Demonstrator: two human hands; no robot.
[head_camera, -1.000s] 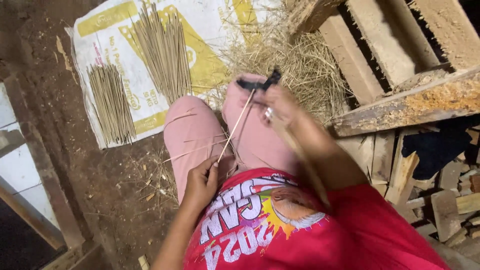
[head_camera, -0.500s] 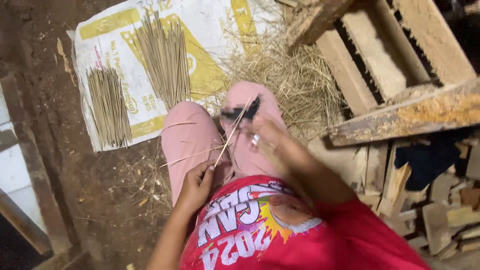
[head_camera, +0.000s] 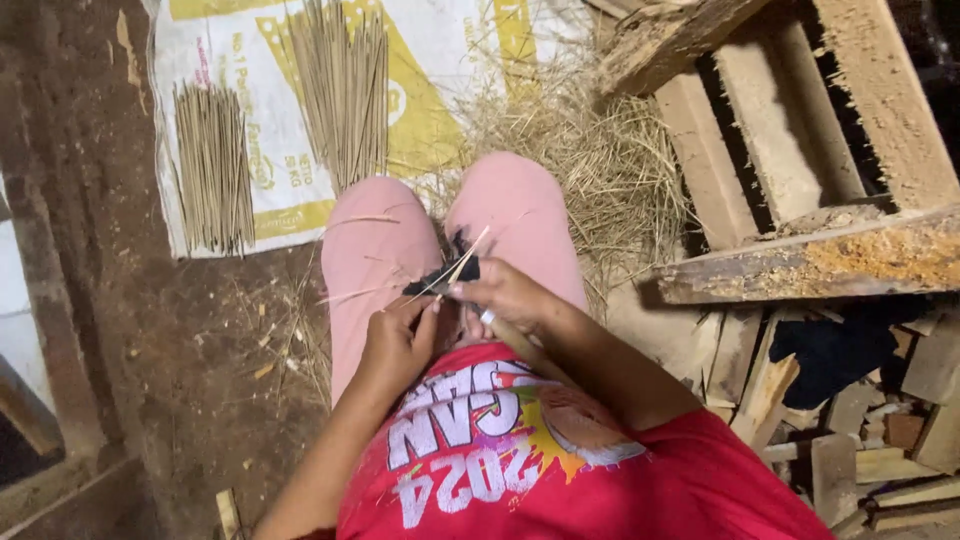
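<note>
Head view: your left hand (head_camera: 395, 345) sits at centre frame over your lap, its grip closed around the lower end of a thin pale stick (head_camera: 462, 265) that slants up to the right. Your right hand (head_camera: 510, 295) lies just beside it, a little higher, its grip closed on a dark-handled knife (head_camera: 445, 278) that crosses the stick and touches it. Both rest above your knees in pink trousers (head_camera: 375, 250).

In the upper left of the frame a white and yellow sack (head_camera: 260, 60) lies spread on the dirt floor (head_camera: 160, 350), carrying two bundles of thin sticks: a shorter bundle (head_camera: 210, 165) at its left side and a longer bundle (head_camera: 345, 90) near its middle. Loose straw (head_camera: 590, 150) is heaped beyond your knees, centre top. A rough wooden frame (head_camera: 800, 150) fills the upper right, and cut wood scraps (head_camera: 860, 430) lie at lower right.
</note>
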